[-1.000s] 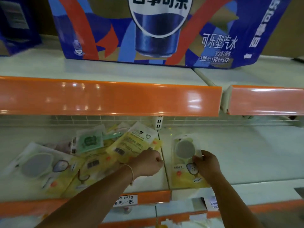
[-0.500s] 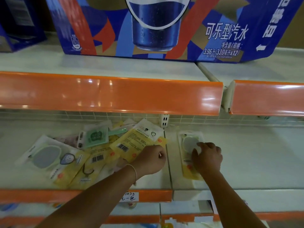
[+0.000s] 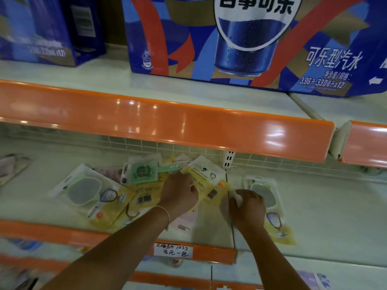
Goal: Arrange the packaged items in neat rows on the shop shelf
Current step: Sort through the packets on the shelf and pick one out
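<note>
Both bare hands reach into the middle tier of a cream-white shop shelf (image 3: 326,206) edged with a glossy orange plastic price rail (image 3: 167,124). The left hand (image 3: 179,192), a thin bracelet (image 3: 165,212) on its wrist, has its grip closed on the lower edge of a yellow and white flat packet with a barcode (image 3: 206,177), which lies tilted on a loose pile of similar packets. In that pile, a yellow and white packet with a grey oval window (image 3: 88,193) lies furthest left, a second yellow packet showing its barcode (image 3: 144,195) sits just beside the left hand, and a small pale green square packet (image 3: 142,171) rests further back, partly on the others. A pale pink packet (image 3: 184,223) shows under the left wrist.

The right hand (image 3: 248,208) lies knuckles up on the shelf, just right of the seam between two shelf boards, its fingers curled; whether its grip is clamped on anything I cannot tell. It covers the left edge of a single yellow and white packet with a grey oval window (image 3: 270,197), which lies flat and roughly square to the shelf, apart from the pile.

A handwritten white price label (image 3: 173,250) is stuck on the orange front rail below the hands. On the tier above stands a large blue, red and gold cardboard cola carton (image 3: 240,38), with a second blue carton (image 3: 41,28) to its left.
</note>
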Tool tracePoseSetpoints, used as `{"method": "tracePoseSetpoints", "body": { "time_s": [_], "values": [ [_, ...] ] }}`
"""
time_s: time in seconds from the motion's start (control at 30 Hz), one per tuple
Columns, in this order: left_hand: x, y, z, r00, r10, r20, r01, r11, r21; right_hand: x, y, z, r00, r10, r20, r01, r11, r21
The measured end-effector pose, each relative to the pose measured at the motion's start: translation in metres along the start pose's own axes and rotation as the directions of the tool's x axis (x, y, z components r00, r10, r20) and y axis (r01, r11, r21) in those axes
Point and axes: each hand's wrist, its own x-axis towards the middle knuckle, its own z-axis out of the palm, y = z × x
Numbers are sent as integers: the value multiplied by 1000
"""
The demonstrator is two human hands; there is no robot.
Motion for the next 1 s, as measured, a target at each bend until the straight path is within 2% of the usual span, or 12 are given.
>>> {"method": "tracePoseSetpoints", "body": {
  "time_s": [0.1, 0.17, 0.27, 0.33, 0.43, 0.53, 0.6, 0.7, 0.8, 0.9, 1.0],
  "values": [
    [6, -20, -10, 991, -133, 21, 124, 963, 241, -9, -31, 8, 999, -34, 6, 32, 983, 181],
    [9, -33, -13, 979, -188, 74, 169, 962, 213, -13, -53, 10, 997, -30, 72, 11, 968, 250],
    [9, -46, -16, 974, -194, 114, 204, 976, -80, -15, -78, 16, 971, 84, 223, -166, 908, 384],
    [6, -51, -19, 962, -230, 147, 262, 929, -262, -14, -89, 18, 944, 179, 276, -294, 836, 463],
    [6, -62, -24, 942, -264, 209, 331, 840, -429, -14, -94, 27, 905, 299, 303, -424, 704, 570],
    [5, -68, -39, 898, -221, 379, 418, 696, -584, -14, -97, 29, 828, 390, 401, -550, 432, 715],
    [4, -73, -51, 857, -180, 482, 474, 640, -604, -14, -99, 27, 779, 398, 485, -605, 272, 749],
    [3, -89, -59, 757, -105, 645, 564, 603, -564, -15, -107, 24, 735, 367, 570, -646, 125, 753],
    [0, -110, -61, 648, 19, 761, 565, 659, -497, -19, -118, 24, 746, 299, 595, -642, 85, 762],
    [-4, -118, -68, 617, 146, 773, 437, 754, -491, -26, -127, 25, 754, 229, 615, -645, 81, 760],
    [-8, -125, -73, 582, 177, 794, 443, 749, -492, -31, -133, 23, 762, 162, 628, -645, 101, 757]
  ]
}}
